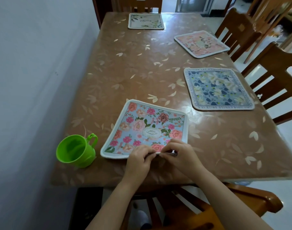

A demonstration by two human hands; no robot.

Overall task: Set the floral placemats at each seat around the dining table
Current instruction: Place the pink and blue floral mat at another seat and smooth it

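A light-blue placemat with pink roses (146, 128) lies at the near end of the brown table (125, 68), turned a little askew. My left hand (139, 161) and my right hand (180, 155) both pinch its near edge, side by side. On the right side lies a dark-blue floral placemat (218, 88). Farther along that side sits a peach floral placemat (201, 44). A pale green-leaf placemat (146, 21) lies at the far end.
A green plastic cup (76, 151) stands just left of the near placemat. Wooden chairs stand at the right side (274, 83), the far end (142, 4) and under me (208, 205). A white wall (34, 80) runs along the table's left.
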